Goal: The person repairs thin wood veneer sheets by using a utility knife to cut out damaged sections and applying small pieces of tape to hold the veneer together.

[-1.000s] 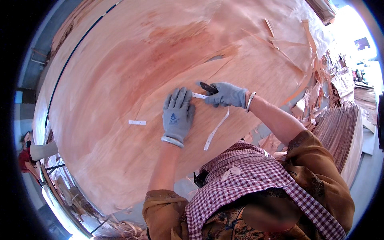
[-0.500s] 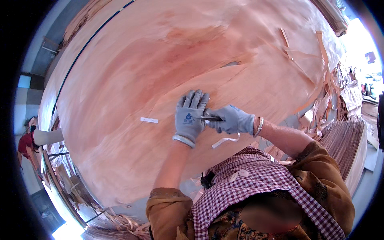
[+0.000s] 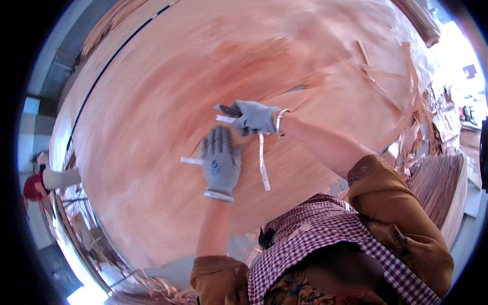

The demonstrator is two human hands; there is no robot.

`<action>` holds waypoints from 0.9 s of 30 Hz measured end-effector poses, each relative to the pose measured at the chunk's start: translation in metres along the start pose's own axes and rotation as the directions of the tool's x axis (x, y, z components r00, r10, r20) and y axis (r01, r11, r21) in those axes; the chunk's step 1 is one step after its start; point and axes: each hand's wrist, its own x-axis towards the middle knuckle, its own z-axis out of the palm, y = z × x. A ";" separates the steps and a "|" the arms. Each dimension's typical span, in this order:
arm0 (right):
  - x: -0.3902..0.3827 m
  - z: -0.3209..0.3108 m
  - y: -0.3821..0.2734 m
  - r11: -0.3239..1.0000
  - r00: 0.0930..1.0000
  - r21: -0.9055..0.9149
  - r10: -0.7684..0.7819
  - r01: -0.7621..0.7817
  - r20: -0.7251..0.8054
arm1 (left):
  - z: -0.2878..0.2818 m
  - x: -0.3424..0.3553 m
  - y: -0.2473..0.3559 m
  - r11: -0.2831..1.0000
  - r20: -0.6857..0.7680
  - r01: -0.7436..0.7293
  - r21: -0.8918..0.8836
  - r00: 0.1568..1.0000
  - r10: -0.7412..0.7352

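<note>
My left hand (image 3: 221, 165), in a grey glove, lies flat with its fingers stretched out on a large pinkish-tan wood veneer sheet (image 3: 152, 203). A short piece of white tape (image 3: 191, 160) sticks out beside it on the left. My gloved right hand (image 3: 256, 118) is closed, just beyond and to the right of the left hand. From it a long strip of white tape (image 3: 263, 165) hangs toward me, and a white end (image 3: 225, 119) shows at its fingertips. Something dark and flat, perhaps the knife, also shows at those fingertips, too blurred to be sure.
Loose veneer strips (image 3: 378, 86) lie at the right of the sheet. Past its right edge are torn scraps and a stack of veneer (image 3: 437, 178). A dark cord (image 3: 104, 66) runs along the left side. Another person (image 3: 38, 188) is at the far left.
My right hand has moved away from me and left, carrying the white tape strip up off the veneer. My left hand has slid left and toward me, to the short tape piece.
</note>
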 end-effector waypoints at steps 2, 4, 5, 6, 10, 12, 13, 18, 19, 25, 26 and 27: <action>0.006 0.003 -0.001 1.000 1.000 -0.016 0.001 -0.002 -0.024 | 0.000 0.013 -0.009 0.999 -0.089 -0.033 -0.002 0.996 0.033; 0.008 0.003 0.000 0.997 0.999 -0.075 -0.030 0.027 -0.044 | 0.001 0.024 -0.016 0.998 -0.086 -0.065 -0.009 0.994 0.063; 0.007 0.001 0.001 0.983 0.997 -0.177 0.032 -0.044 -0.070 | 0.000 0.028 -0.019 0.996 -0.044 -0.085 -0.014 0.995 0.084; 0.005 0.000 0.004 0.966 0.994 -0.248 0.050 -0.071 -0.092 | -0.002 0.030 -0.020 0.994 0.015 -0.105 -0.001 0.994 0.105; -0.010 -0.005 0.013 0.854 0.987 -0.519 -0.116 0.040 -0.115 | -0.008 0.032 -0.023 0.984 0.007 -0.160 0.082 0.987 0.160; -0.016 0.003 0.012 0.829 0.988 -0.555 -0.135 0.068 -0.081 | -0.009 0.032 -0.024 0.986 0.067 -0.153 0.062 0.987 0.148; -0.018 0.005 0.012 0.795 0.985 -0.605 -0.132 0.041 -0.107 | -0.008 0.033 -0.025 0.982 0.043 -0.179 0.059 0.983 0.177; -0.058 0.014 0.026 0.906 0.969 -0.348 -0.242 0.243 0.046 | -0.013 0.036 -0.030 0.972 0.129 -0.191 0.134 0.976 0.174; -0.063 0.003 0.032 0.941 0.981 -0.280 -0.194 0.189 0.010 | -0.014 0.035 -0.029 0.968 0.087 -0.207 0.143 0.977 0.196; -0.090 -0.083 0.081 0.953 0.960 0.261 -0.079 0.151 -0.268 | 0.006 0.047 0.036 0.946 -0.064 -0.323 0.000 0.944 0.323; -0.089 -0.088 0.087 0.957 0.959 0.260 -0.058 0.133 -0.276 | 0.010 0.048 0.048 0.945 -0.036 -0.327 -0.028 0.945 0.326; -0.088 -0.091 0.091 0.961 0.951 0.243 -0.055 0.133 -0.304 | 0.015 0.050 0.059 0.941 -0.023 -0.337 -0.040 0.941 0.337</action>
